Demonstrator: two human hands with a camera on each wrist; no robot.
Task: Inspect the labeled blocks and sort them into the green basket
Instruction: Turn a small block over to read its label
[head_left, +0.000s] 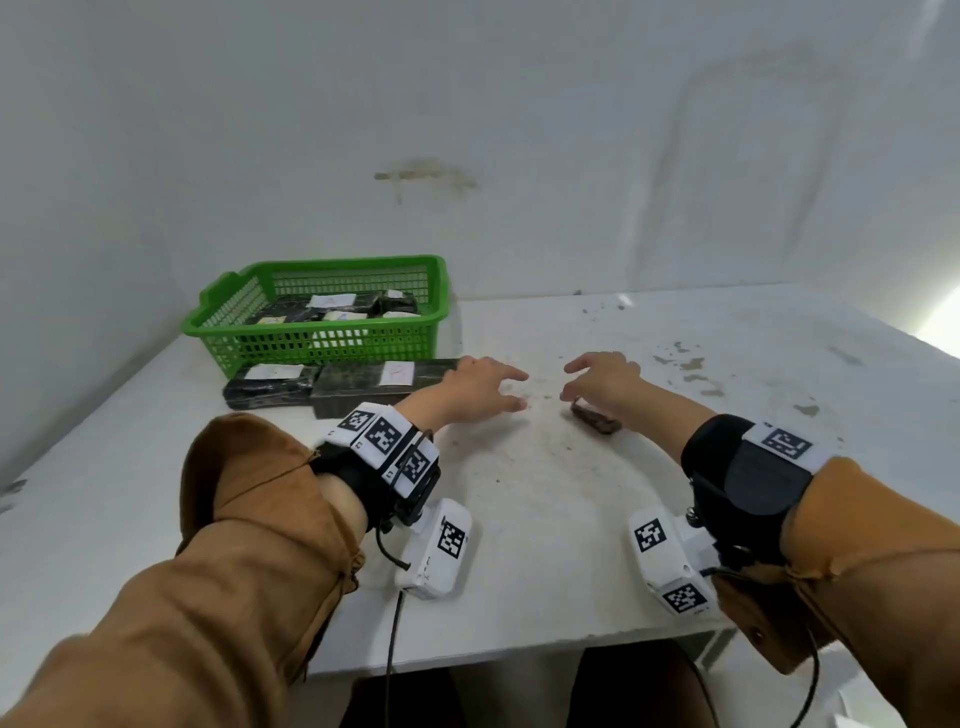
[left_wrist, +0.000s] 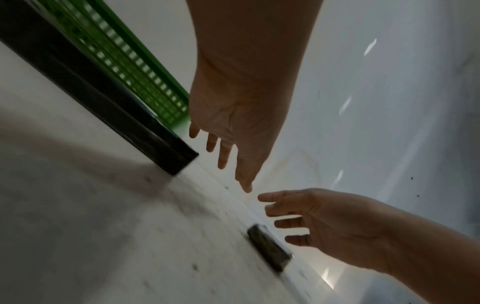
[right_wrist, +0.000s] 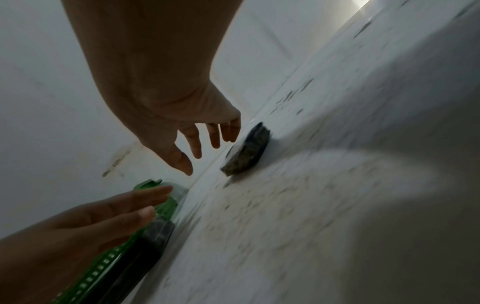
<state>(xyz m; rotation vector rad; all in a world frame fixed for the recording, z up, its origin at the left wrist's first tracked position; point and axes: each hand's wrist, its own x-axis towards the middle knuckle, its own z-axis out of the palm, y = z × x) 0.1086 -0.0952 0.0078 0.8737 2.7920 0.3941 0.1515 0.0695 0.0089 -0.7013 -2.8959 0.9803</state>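
The green basket (head_left: 332, 340) stands at the table's back left and holds several dark blocks with white labels. In front of it lie two long dark labeled blocks (head_left: 270, 387) (head_left: 384, 379) side by side. A small dark block (head_left: 597, 422) (left_wrist: 270, 247) (right_wrist: 246, 151) lies on the table under my right hand (head_left: 597, 376), whose fingers are spread and hold nothing. My left hand (head_left: 483, 387) hovers just right of the long blocks, fingers straight and empty. In both wrist views the two hands reach toward each other above the table.
The white table (head_left: 571, 519) is stained and speckled, with marks at the right. A white wall rises behind it. The table's front edge runs near my forearms. The basket's side wall (left_wrist: 135, 67) shows beside the long block (left_wrist: 103, 98).
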